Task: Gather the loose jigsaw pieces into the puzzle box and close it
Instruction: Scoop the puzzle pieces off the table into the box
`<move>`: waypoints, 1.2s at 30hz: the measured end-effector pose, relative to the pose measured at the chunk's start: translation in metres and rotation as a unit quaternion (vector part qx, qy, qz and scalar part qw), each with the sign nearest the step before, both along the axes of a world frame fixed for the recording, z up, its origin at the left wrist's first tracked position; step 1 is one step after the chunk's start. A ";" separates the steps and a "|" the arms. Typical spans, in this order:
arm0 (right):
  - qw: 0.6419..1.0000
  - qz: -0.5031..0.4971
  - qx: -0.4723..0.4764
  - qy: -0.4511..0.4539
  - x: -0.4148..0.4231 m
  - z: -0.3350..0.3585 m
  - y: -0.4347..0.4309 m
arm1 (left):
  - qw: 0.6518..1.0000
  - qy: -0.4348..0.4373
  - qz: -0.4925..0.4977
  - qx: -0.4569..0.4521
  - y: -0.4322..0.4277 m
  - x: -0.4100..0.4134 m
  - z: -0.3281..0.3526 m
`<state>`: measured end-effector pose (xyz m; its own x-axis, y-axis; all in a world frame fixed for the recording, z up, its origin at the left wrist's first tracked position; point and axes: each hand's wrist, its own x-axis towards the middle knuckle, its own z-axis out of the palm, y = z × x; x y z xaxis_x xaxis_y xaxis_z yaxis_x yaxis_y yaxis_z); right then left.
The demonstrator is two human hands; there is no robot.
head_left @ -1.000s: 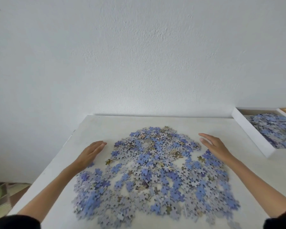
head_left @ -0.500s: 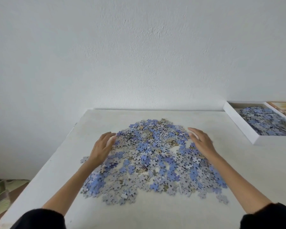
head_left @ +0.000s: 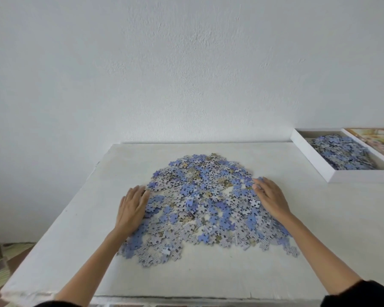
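Note:
A wide heap of loose blue and grey jigsaw pieces (head_left: 203, 202) lies in the middle of the white table (head_left: 208, 278). My left hand (head_left: 131, 209) lies flat with straight fingers against the heap's left edge. My right hand (head_left: 272, 198) lies flat against the heap's right edge, fingertips touching pieces. Both hands hold nothing. The white puzzle box (head_left: 313, 160) stands open at the far right and holds several pieces. Its picture lid (head_left: 377, 140) lies just beyond it, partly cut off by the frame.
A plain white wall (head_left: 186, 74) stands right behind the table. The table's left edge drops to a patterned floor (head_left: 0, 260) at the lower left. Bare tabletop lies between the heap and the box.
Both hands have slid inward against the heap's sides and the pieces are bunched closer together. The view has drawn back, so the box shows further right.

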<state>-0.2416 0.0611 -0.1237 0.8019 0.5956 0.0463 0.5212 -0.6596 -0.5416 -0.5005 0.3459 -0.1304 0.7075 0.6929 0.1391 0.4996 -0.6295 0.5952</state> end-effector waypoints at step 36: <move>0.965 0.188 -0.156 -0.093 -0.122 0.006 0.007 | 0.920 0.128 -0.313 0.198 -0.074 0.028 0.008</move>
